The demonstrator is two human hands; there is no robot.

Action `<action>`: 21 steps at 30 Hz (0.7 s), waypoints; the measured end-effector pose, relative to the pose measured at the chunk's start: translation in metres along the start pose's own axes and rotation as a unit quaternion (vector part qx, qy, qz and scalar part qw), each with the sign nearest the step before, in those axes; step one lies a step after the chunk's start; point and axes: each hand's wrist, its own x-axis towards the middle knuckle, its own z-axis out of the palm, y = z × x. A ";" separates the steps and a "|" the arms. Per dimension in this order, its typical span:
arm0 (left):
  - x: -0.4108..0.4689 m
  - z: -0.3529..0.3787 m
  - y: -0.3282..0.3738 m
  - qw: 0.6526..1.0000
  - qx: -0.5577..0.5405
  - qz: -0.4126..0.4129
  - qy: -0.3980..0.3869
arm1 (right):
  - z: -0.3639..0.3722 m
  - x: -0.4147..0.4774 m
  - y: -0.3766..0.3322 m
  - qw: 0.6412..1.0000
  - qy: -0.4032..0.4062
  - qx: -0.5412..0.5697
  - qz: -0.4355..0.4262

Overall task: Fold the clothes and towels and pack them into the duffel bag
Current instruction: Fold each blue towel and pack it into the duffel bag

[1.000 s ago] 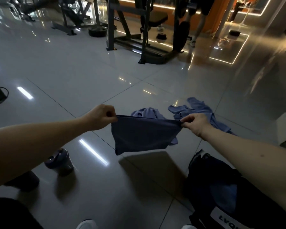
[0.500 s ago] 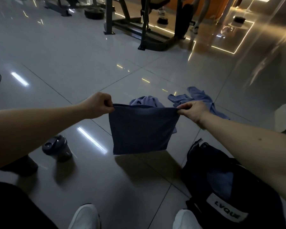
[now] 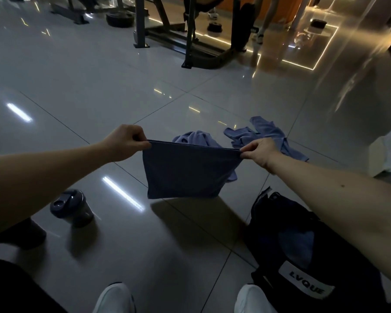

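A folded dark blue towel (image 3: pixel 187 171) hangs in the air above the tiled floor, stretched flat between my hands. My left hand (image 3: pixel 124 142) pinches its upper left corner and my right hand (image 3: pixel 261 152) pinches its upper right corner. Behind it on the floor lie two crumpled lighter blue cloths: one (image 3: pixel 195 137) partly hidden by the towel, the other (image 3: pixel 264 133) further right. The black duffel bag (image 3: pixel 303 256) stands open at the lower right under my right forearm, with blue fabric inside and a white label.
A dark shaker bottle (image 3: pixel 71 208) stands on the floor at the left, with a dark object (image 3: pixel 20 233) beside it. My white shoes (image 3: pixel 115 298) show at the bottom. Gym machines (image 3: pixel 190 37) stand at the back. A white object (image 3: pixel 388 152) sits at the right edge.
The towel's top edge has been pulled taut and level between my hands and it hangs flatter. The view has tilted down, bringing my shoes and more of the bag into sight.
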 end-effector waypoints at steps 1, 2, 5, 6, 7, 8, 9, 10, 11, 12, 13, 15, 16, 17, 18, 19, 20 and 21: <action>0.001 0.001 0.001 1.000 0.001 0.000 0.001 | -0.001 0.000 0.000 1.000 0.011 -0.002 0.002; 0.001 0.003 0.002 1.000 0.008 0.003 0.003 | 0.000 0.001 0.000 1.000 0.026 -0.004 0.001; 0.003 0.007 0.007 0.999 0.040 0.013 0.016 | 0.002 0.003 -0.002 0.997 0.071 0.010 -0.013; 0.004 0.007 0.007 0.999 0.044 0.016 0.020 | 0.002 0.004 -0.002 0.997 0.075 0.014 -0.024; 0.005 0.007 0.007 0.998 0.048 0.019 0.023 | 0.002 0.006 -0.002 0.997 0.073 0.015 -0.032; 0.007 0.006 0.007 0.998 0.054 0.024 0.028 | 0.002 0.009 -0.001 0.997 0.071 0.008 -0.039; 0.008 0.005 0.007 0.997 0.062 0.029 0.035 | 0.002 0.010 -0.002 0.996 0.072 0.000 -0.045; 0.010 0.004 0.006 0.996 0.070 0.033 0.042 | 0.002 0.011 -0.004 0.996 0.076 -0.003 -0.050; 0.011 0.002 0.006 0.996 0.074 0.035 0.047 | 0.002 0.012 -0.006 0.995 0.082 0.003 -0.051; 0.013 0.000 0.005 0.995 0.081 0.036 0.049 | 0.003 0.012 -0.009 0.995 0.087 0.019 -0.048; 0.014 -0.001 0.005 0.993 0.096 0.041 0.052 | 0.003 0.011 -0.012 0.995 0.087 0.039 -0.042; 0.015 -0.004 0.006 0.987 0.136 0.058 0.069 | 0.002 0.007 -0.019 0.993 0.084 0.082 -0.032; 0.015 -0.006 0.008 0.984 0.144 0.065 0.084 | 0.000 0.006 -0.023 0.990 0.082 0.108 -0.027; 0.015 -0.008 0.010 0.982 0.143 0.074 0.100 | -0.002 0.005 -0.026 0.987 0.080 0.138 -0.023; 0.013 -0.009 0.012 0.981 0.136 0.085 0.112 | -0.003 0.004 -0.028 0.982 0.078 0.168 -0.021; 0.012 -0.009 0.013 0.981 0.125 0.093 0.120 | -0.004 0.004 -0.031 0.978 0.075 0.195 -0.017; 0.011 -0.009 0.013 0.982 0.111 0.095 0.121 | -0.003 0.004 -0.032 0.975 0.074 0.207 -0.014; 0.009 -0.008 0.013 0.985 0.092 0.090 0.115 | -0.003 0.005 -0.032 0.976 0.074 0.203 -0.009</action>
